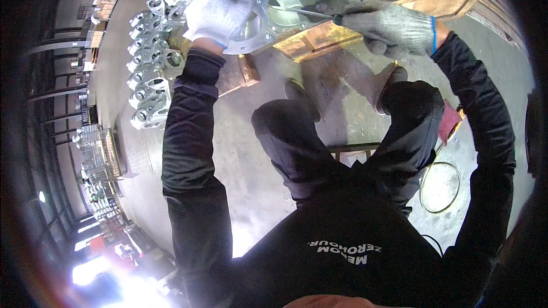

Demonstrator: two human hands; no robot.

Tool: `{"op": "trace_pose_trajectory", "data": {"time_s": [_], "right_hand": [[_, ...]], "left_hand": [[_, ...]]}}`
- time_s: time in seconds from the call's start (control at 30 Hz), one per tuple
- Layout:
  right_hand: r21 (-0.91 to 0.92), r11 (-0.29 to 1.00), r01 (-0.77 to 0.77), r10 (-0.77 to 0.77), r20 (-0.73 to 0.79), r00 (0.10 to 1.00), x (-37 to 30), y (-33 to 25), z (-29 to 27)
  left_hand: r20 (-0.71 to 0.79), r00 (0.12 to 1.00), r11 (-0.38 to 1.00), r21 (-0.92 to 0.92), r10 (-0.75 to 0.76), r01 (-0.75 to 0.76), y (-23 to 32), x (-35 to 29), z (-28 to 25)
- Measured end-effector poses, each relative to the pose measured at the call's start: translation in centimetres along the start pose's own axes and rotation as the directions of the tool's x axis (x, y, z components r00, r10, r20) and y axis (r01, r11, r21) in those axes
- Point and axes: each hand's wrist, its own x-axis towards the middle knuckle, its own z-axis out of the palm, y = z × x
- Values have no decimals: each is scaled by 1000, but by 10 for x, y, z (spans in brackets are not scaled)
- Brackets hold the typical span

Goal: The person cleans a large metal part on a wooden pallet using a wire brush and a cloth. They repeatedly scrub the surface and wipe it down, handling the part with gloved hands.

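Holding a slender tool (313, 13), the knit-gloved right hand (394, 27) flanks curved metal (245, 44)

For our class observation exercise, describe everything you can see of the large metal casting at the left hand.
The large casting looks like bare, silvery metal, with wide rounded openings and small holes along its rim. Its top runs out of the picture. The gloved left hand lies on its left side; a thin rod in the gloved right hand extends over it, contact unclear. Wood shows just below it; what supports it is unclear.
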Motion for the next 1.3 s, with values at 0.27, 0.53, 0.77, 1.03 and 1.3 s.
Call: {"op": "trace_pose_trajectory", "data": {"time_s": [0.27, 0.53, 0.77, 1.03, 1.3], "right_hand": [[19, 998, -53, 55, -119, 991, 12, 20, 11], [342, 939, 50, -52, -3, 999, 32, 21, 33], [427, 833, 353, -361, -64, 930, 63, 54, 34], [932, 314, 183, -395, -47, 918, 50, 75, 78], [403, 499, 767, -513, -577, 636, 48, 47, 155]], "left_hand": [[123, 977, 917, 339, 177, -209, -39, 4, 15], [-10, 999, 966, 257, 34, -30, -8, 4, 4], [14, 971, 956, 179, -240, 234, 7, 11, 2], [-50, 979, 961, 185, -199, 205, -8, 8, 9], [-92, 967, 910, 327, -237, 254, -3, 12, 10]]}}
